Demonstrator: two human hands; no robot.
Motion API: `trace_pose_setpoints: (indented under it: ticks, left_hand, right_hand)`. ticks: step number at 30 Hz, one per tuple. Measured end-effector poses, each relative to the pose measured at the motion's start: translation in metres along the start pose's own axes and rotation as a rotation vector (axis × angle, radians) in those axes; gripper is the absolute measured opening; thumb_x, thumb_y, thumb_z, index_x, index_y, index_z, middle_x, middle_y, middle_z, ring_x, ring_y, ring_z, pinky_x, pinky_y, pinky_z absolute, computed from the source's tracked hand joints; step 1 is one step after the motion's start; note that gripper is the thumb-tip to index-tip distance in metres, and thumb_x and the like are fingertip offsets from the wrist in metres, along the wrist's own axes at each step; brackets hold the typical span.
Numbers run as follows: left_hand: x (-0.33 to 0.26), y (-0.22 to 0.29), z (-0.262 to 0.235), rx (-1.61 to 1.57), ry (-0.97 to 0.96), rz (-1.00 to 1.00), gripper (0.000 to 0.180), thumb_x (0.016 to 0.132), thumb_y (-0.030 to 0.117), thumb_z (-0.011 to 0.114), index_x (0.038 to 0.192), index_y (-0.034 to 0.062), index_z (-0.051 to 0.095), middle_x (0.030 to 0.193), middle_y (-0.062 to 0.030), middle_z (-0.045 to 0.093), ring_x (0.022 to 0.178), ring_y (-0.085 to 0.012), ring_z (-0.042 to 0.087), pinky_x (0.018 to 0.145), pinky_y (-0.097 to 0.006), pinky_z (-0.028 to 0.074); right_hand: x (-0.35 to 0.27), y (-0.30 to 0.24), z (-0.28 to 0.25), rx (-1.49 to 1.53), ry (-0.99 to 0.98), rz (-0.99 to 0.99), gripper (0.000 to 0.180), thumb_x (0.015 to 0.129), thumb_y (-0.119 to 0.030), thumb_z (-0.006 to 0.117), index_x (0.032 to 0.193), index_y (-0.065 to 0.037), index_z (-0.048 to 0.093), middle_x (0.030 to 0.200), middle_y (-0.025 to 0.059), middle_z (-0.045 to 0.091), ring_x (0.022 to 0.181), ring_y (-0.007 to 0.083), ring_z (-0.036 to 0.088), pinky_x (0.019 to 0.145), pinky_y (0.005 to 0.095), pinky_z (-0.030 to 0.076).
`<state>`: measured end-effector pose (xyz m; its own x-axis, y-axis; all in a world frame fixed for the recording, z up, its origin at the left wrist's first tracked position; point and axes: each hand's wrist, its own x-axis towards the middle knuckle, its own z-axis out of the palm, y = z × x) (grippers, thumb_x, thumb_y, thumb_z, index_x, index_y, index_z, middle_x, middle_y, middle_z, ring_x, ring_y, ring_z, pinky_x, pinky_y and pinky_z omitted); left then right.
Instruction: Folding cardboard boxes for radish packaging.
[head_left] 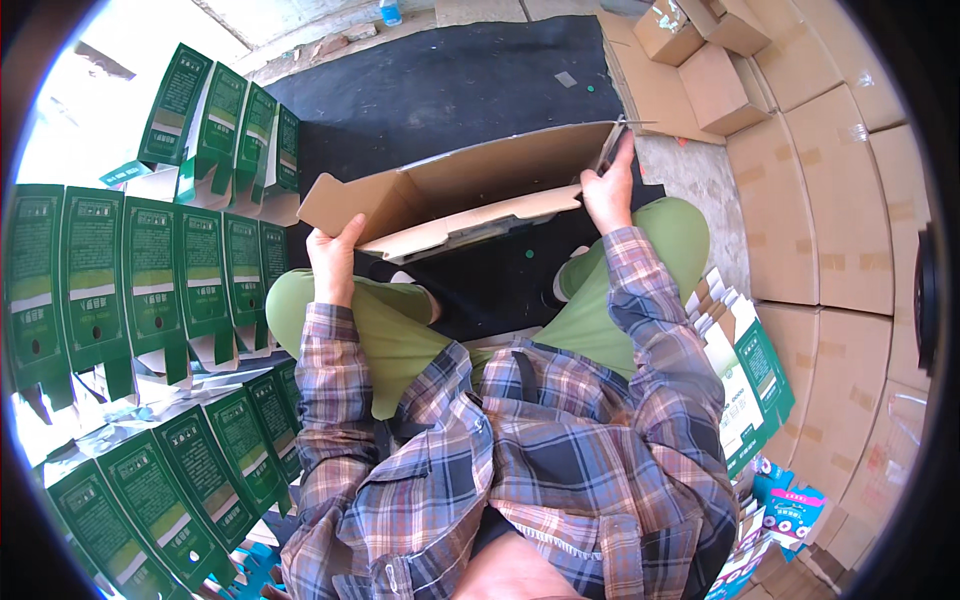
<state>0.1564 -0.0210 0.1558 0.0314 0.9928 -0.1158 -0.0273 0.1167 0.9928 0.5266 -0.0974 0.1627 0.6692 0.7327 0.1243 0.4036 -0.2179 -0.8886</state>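
I sit on a black mat (450, 90) with my knees apart in green trousers. In front of me I hold a brown cardboard box (470, 185), lying on its side with its flaps open. My left hand (335, 258) grips the box's left flap. Over at the box's right edge, my right hand (610, 185) is closed on the cardboard. Both arms wear plaid sleeves.
Rows of green and white flat cartons (130, 290) stand at my left. A wall of stacked brown cardboard boxes (830, 230) rises at my right, with loose ones (700, 60) at the far right. A pile of flat green cartons (745, 370) lies by my right hip.
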Motion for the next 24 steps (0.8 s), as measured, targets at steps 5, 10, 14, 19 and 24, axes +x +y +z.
trace_pose_setpoints:
  ticks: [5, 10, 14, 19, 24]
  left_hand:
    - [0.001, 0.007, 0.000, -0.219, 0.124, 0.078, 0.022, 0.086, 0.013, 0.064, 0.105, 0.0016, 0.060, 0.099, -0.0046, 0.063, 0.084, -0.0114, 0.060, 0.074, -0.025, 0.047]
    - [0.000, 0.010, 0.002, -0.260, 0.210, 0.077, 0.022, 0.088, 0.014, 0.062, 0.105, 0.0008, 0.059, 0.097, -0.0044, 0.063, 0.082, -0.0111, 0.060, 0.068, -0.026, 0.048]
    - [0.004, -0.004, -0.008, -0.227, 0.191, 0.061, 0.022, 0.090, 0.015, 0.060, 0.105, 0.0001, 0.059, 0.097, -0.0042, 0.062, 0.082, -0.0105, 0.059, 0.067, -0.026, 0.048]
    - [0.005, -0.009, -0.011, -0.109, 0.144, 0.066, 0.024, 0.091, 0.017, 0.057, 0.106, -0.0019, 0.057, 0.097, -0.0051, 0.062, 0.083, -0.0109, 0.059, 0.070, -0.026, 0.048]
    - [-0.008, 0.007, -0.006, -0.225, 0.222, 0.075, 0.025, 0.093, 0.019, 0.054, 0.108, -0.0016, 0.056, 0.099, -0.0073, 0.061, 0.085, -0.0139, 0.061, 0.074, -0.030, 0.052]
  right_hand:
    - [-0.002, 0.002, -0.020, 0.111, -0.183, -0.133, 0.078, 0.072, 0.007, 0.049, 0.143, -0.007, 0.021, 0.135, 0.0219, 0.043, 0.118, 0.0276, 0.051, 0.096, 0.0321, 0.041]
    - [-0.014, -0.006, -0.024, -0.091, -0.303, -0.306, 0.081, 0.068, 0.011, 0.043, 0.143, -0.014, 0.027, 0.144, 0.0135, 0.034, 0.131, 0.0270, 0.037, 0.102, 0.0321, 0.036]
    - [-0.021, -0.016, -0.020, -0.173, -0.398, -0.350, 0.081, 0.067, 0.013, 0.041, 0.141, -0.017, 0.030, 0.145, 0.0101, 0.031, 0.133, 0.0274, 0.033, 0.102, 0.0325, 0.036]
    - [-0.012, -0.005, -0.014, 0.050, -0.353, -0.221, 0.076, 0.069, 0.014, 0.039, 0.140, -0.013, 0.032, 0.140, 0.0089, 0.040, 0.129, 0.0224, 0.039, 0.103, 0.0304, 0.034]
    - [-0.013, -0.013, -0.020, 0.338, -0.310, -0.150, 0.071, 0.068, 0.012, 0.040, 0.137, -0.005, 0.036, 0.138, 0.0072, 0.042, 0.120, 0.0172, 0.045, 0.100, 0.0289, 0.036]
